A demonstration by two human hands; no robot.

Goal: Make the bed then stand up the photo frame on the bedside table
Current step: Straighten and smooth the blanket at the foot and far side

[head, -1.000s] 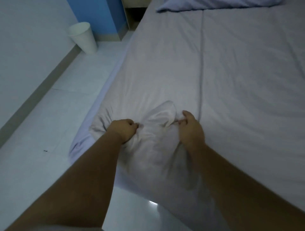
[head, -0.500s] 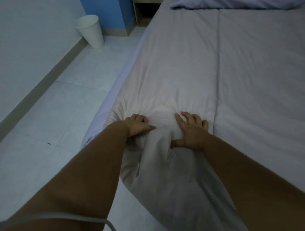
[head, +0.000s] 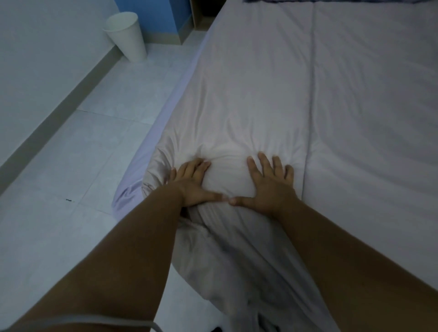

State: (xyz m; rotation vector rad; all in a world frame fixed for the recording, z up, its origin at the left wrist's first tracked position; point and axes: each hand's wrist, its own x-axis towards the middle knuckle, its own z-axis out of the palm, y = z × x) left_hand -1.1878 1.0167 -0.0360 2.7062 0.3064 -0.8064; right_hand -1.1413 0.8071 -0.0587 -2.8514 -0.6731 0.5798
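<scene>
listing from the near edge outward. thin grey cord (head: 94, 320) at 7 o'clock, lying across the left forearm at the bottom of the view. two bare forearms rising from 6 o'clock toward the centre. pale duvet (head: 248, 106), its near corner bunched and drooping over the foot of the bed (head: 147, 151) below the hands, the rest spread up the mattress with a lengthwise crease at 1 o'clock. left hand (head: 192, 182) at centre, palm down, flat on the bunched corner, fingers together and extended, thumb pointing right; holding nothing, only pressing the cloth. right hand (head: 270, 184) just right of centre, palm down, fingers splayed wide, thumb pointing left; likewise gripping nothing. thumb tips nearly meeting; touching or not cannot be told. lilac sheet edge showing along the bed's left side at 9 o'clock. white tiled floor (head: 83, 154) from 8 to 10 o'clock, with a small dark speck. grey skirting along the white wall at 10 o'clock. white tapered bin (head: 126, 35) at 11 o'clock against a blue wall panel (head: 151, 16). pillow edge (head: 331, 1) at 12 o'clock, mostly cropped. photo frame and bedside table: cannot be made out.
</scene>
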